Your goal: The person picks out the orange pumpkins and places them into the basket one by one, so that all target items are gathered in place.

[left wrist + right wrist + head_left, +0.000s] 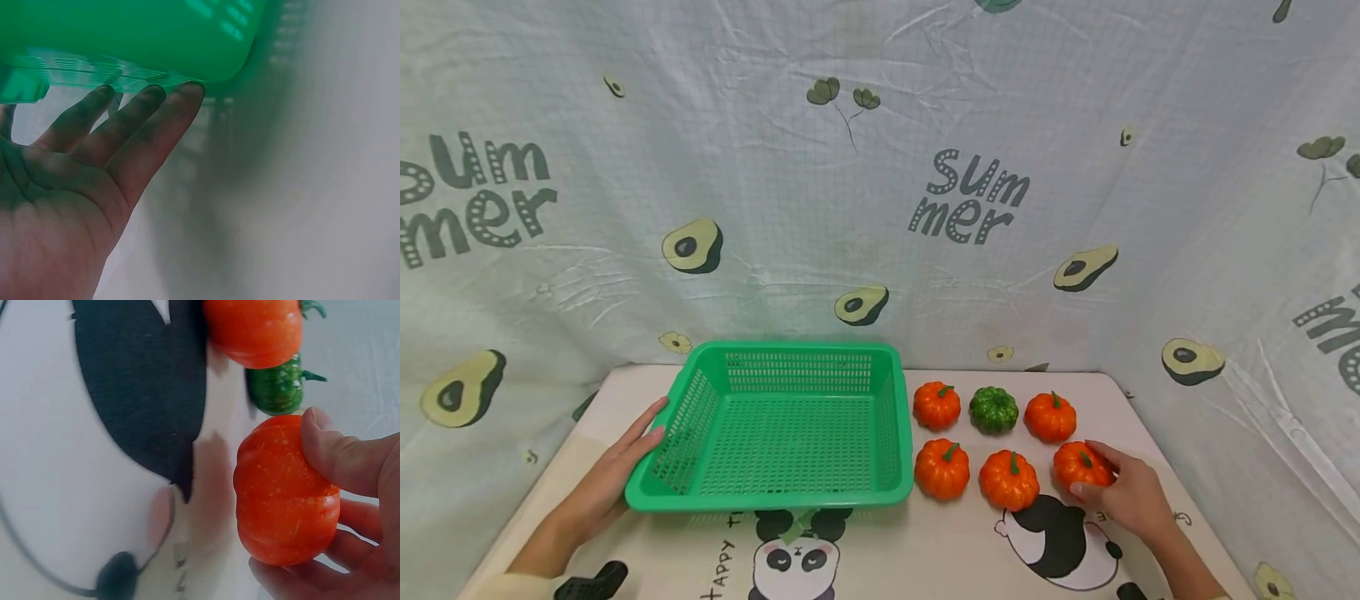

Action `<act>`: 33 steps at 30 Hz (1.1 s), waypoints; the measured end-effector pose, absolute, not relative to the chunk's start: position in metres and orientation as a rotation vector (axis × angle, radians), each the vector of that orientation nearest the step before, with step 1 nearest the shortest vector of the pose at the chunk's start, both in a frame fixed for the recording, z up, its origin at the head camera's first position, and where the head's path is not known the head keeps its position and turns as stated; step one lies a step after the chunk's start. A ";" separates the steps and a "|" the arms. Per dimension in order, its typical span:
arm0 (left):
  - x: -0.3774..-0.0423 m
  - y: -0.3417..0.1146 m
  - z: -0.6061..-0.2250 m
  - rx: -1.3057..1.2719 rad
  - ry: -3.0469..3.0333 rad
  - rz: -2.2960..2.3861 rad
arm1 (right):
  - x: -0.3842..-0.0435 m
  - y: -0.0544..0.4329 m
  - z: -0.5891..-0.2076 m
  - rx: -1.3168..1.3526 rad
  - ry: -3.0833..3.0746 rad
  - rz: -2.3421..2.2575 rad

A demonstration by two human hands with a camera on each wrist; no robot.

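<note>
A green plastic basket point(790, 450) with slotted walls stands on the left part of the table, with nothing inside it. My left hand point(602, 483) touches its left side; in the left wrist view the fingers point(150, 137) reach out fairly straight against the basket wall point(137, 31). At the right, my right hand point(1131, 492) holds an orange toy pumpkin point(1081, 467) with a green stem. The right wrist view shows thumb and fingers on either side of this pumpkin point(284, 494). Whether it touches the table is hard to tell.
Between basket and right hand sit more orange pumpkins point(942, 469), point(1009, 481), point(936, 406), point(1050, 417) and a green pumpkin point(994, 410). The table point(880, 558) bears panda drawings. A printed white curtain point(790, 208) rises behind its back edge.
</note>
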State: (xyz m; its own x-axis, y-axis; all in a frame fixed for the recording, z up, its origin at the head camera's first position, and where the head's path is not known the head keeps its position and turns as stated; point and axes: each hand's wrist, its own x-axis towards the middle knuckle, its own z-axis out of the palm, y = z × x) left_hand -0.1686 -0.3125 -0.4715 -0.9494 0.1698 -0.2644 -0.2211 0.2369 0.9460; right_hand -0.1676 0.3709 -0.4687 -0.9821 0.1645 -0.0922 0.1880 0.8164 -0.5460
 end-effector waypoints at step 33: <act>-0.168 -0.313 -0.475 -0.025 2.255 1.757 | -0.179 0.329 -0.417 -0.008 2.975 -1.108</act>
